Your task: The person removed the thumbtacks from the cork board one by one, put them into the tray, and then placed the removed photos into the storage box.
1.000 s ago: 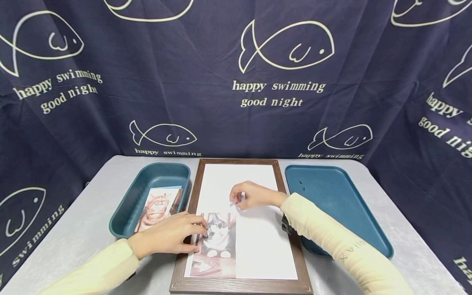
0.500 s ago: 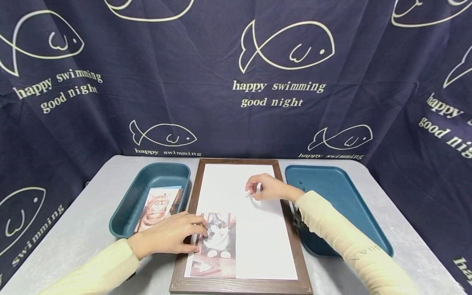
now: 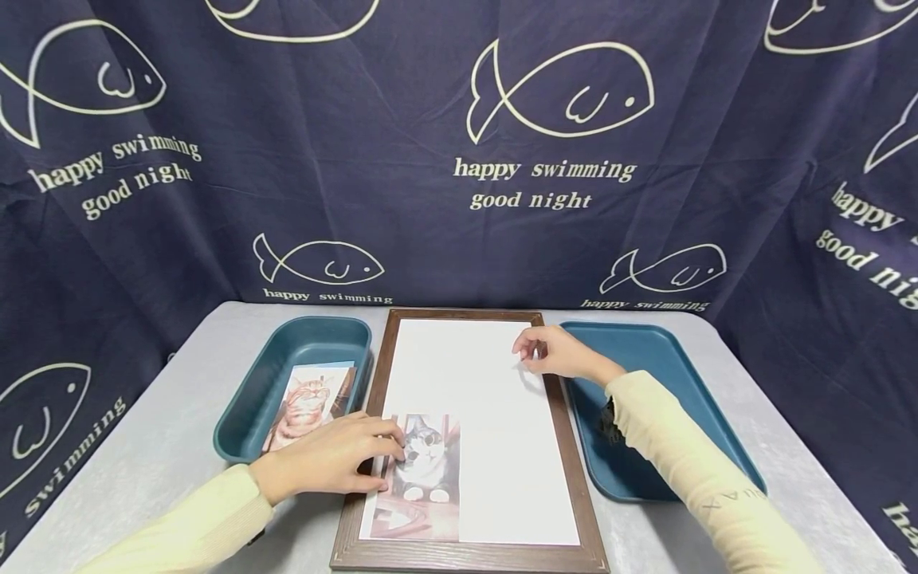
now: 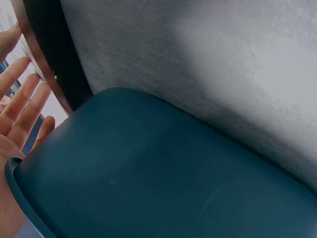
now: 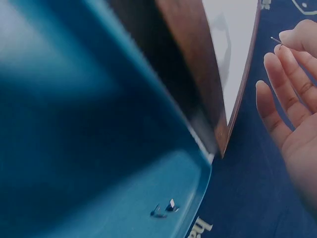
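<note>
In the head view a photo of a grey-and-white cat (image 3: 425, 478) lies on the lower left of a white board (image 3: 516, 470) with a brown wooden frame (image 3: 469, 556). My left hand (image 3: 333, 456) rests at the photo's left edge, fingertips touching it and the frame's left side. Over the upper right of the board, my right hand (image 3: 559, 351) pinches a small thin metal pin (image 5: 276, 40) between thumb and forefinger, seen in the right wrist view. The rest of that hand's fingers are loosely bent there. Whether the pin touches the board cannot be told.
A deep teal bin (image 3: 240, 410) left of the frame holds more photos, an orange cat photo (image 3: 304, 406) on top. Right of it lies a shallow teal tray (image 3: 688, 430) with a few tiny dark pins (image 5: 172, 206). A dark-blue fish-print cloth (image 3: 423, 159) hangs behind the table.
My right hand has moved from the middle of the board to the right and away, to near the frame's upper right side. My left hand and the photo have stayed still.
</note>
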{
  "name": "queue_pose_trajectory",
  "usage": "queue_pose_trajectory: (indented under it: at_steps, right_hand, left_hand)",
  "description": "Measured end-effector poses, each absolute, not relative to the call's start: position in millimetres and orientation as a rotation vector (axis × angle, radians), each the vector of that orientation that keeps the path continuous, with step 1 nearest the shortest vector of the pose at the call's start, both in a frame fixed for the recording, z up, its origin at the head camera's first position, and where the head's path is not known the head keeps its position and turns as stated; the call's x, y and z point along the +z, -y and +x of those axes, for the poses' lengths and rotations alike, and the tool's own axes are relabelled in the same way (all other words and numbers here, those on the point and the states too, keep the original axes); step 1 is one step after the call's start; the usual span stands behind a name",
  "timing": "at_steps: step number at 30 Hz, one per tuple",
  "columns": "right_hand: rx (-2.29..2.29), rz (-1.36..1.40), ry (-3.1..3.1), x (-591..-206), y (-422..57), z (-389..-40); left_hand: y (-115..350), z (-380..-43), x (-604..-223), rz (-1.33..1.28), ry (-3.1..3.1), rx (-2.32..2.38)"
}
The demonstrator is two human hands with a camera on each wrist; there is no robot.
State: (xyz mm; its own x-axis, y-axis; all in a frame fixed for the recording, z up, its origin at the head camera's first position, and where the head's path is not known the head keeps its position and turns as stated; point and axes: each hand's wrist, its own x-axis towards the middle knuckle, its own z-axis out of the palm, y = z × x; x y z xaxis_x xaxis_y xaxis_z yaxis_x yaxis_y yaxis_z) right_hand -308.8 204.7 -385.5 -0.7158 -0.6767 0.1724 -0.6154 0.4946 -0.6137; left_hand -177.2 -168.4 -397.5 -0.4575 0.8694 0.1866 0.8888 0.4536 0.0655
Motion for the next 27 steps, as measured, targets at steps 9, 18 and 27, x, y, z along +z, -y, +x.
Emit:
queue_pose_trajectory:
  at_steps: [9,18,27]
  right_hand:
    - [-1.058,-1.004,-2.689,-389.6,-230.3,-310.3]
    - [-1.062,-0.931,-2.742,-398.3,-253.4,-313.3]
    - [-1.108,-0.884,-2.802,-410.7,-274.8,-320.6]
  left_hand:
    - [167.6,-176.6,-396.5,-1.558,2.586,-0.225]
    - [167.5,-176.6,-394.7,-1.569,2.581,-0.228]
    - [167.1,-176.7,-395.4,-1.569,2.582,-0.217]
